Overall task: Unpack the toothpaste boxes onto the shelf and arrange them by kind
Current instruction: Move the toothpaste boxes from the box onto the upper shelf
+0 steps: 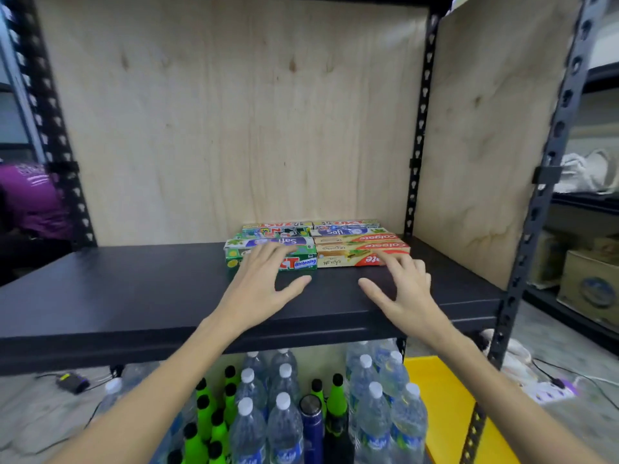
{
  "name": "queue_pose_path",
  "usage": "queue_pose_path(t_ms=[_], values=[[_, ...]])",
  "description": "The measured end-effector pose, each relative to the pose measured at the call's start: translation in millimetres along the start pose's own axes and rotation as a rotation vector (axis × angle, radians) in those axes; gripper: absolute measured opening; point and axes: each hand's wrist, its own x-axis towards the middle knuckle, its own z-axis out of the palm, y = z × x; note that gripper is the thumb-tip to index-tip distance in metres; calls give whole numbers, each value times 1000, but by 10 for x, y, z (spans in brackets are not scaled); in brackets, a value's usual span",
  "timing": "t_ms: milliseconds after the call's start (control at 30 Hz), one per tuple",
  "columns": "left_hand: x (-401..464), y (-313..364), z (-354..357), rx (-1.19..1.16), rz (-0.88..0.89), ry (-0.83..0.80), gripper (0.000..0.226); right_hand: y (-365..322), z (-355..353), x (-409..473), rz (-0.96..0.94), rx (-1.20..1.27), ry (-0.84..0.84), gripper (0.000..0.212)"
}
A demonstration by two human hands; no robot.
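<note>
Several toothpaste boxes lie flat in two columns on the black shelf (140, 289), toward its back right. The left column has a green whitening box (301, 262) in front and a Safi box (284, 242) behind it. The right column has cream-and-red Colgate boxes (361, 253) in front, with more boxes behind. My left hand (264, 279) reaches in with straight spread fingers, fingertips on the front green box. My right hand (398, 283) hovers at the front Colgate box with fingers slightly bent, fingertips at its near edge. Neither hand grips anything.
Plywood panels (234, 112) close the shelf's back and right side between black metal uprights (536, 195). Under the shelf stand several water bottles (284, 416) and green bottles (207, 423), with a yellow bin (445, 413) to the right. A person in purple (30, 199) is at far left.
</note>
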Motion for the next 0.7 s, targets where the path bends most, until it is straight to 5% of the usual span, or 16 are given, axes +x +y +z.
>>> queue_pose_path(t_ms=[300,700], values=[[-1398,389,209,56,-7,308,57,-587,257,-1206,-3,147,95,64],[-3303,-10,1200,-66,-382,-182,69,-361,1482,-3220,296,134,-238,77]])
